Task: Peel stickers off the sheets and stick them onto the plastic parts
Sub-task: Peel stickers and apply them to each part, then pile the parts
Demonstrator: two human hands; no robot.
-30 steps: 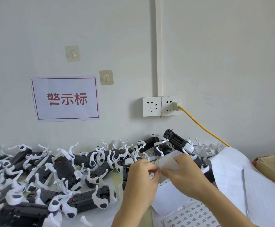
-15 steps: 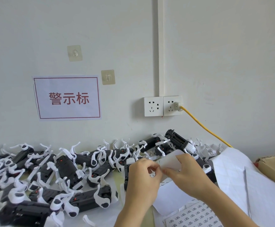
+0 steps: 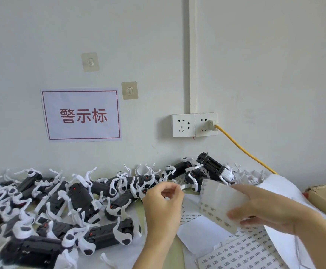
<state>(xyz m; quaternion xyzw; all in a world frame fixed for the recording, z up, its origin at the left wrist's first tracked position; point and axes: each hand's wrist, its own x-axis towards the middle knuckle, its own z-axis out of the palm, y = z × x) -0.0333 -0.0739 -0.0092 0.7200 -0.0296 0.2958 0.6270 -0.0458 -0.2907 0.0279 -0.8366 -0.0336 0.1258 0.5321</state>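
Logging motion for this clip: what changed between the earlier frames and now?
The left hand has pulled leftward away from the sticker sheet, fingers pinched; whether they hold a sticker is too blurred to tell. The right hand still grips the sheet, which has swung down and rightward. The plastic parts and the sheets on the table lie as before.

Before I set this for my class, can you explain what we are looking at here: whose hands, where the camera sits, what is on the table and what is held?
There is no machine here. One camera, worn on a person's head, looks forward and down at their two bare hands. The right hand holds a small sticker sheet lifted off the table. The left hand has its fingertips pinched together, perhaps on a peeled sticker, too small to tell. Black and white plastic parts lie piled on the left. A flat sticker sheet and white paper lie below the hands.
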